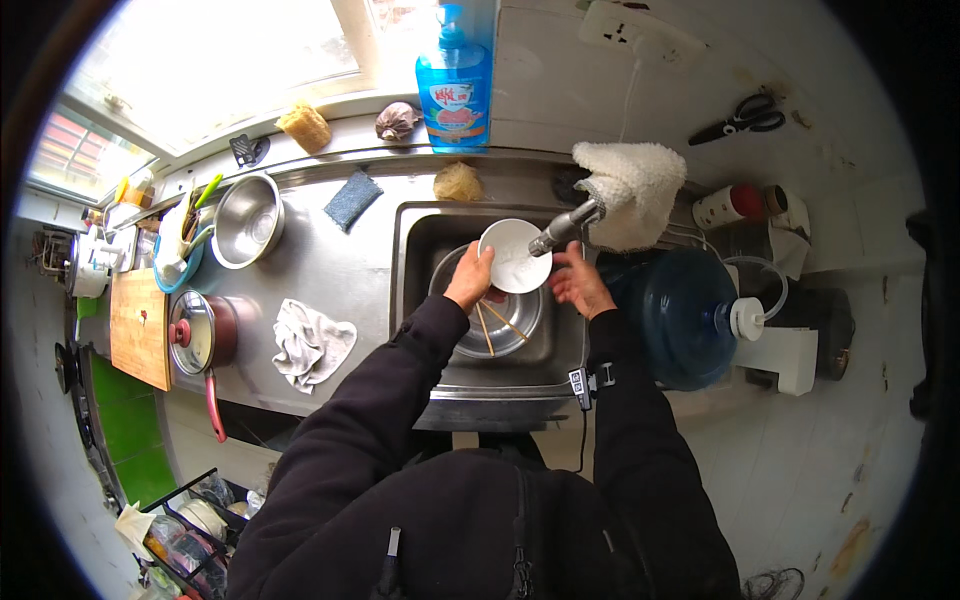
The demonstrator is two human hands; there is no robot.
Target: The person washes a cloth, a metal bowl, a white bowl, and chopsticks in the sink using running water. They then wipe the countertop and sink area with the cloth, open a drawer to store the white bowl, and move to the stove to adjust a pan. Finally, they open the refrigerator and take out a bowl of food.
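Over the steel sink (559,367), a white bowl (510,262) is tilted under the tip of the metal faucet (562,229). My left hand (471,277) grips its left rim, thumb on top and fingers underneath. To the right of the bowl is my right hand (579,283), its fingers apart and close to the rim; whether they touch it is hard to tell. Below, a metal basin (457,341) sits in the sink with a pair of chopsticks (487,334) leaning in it. A white towel (634,195) is draped over the faucet's upper part.
Left on the counter are a white cloth (311,345), a lidded saucepan (214,330), a steel bowl (251,221) and a scouring pad (352,199). Behind the sink stand a yellowish scrubber (459,182) and a blue detergent bottle (454,97). A large water jug (667,322) lies at right.
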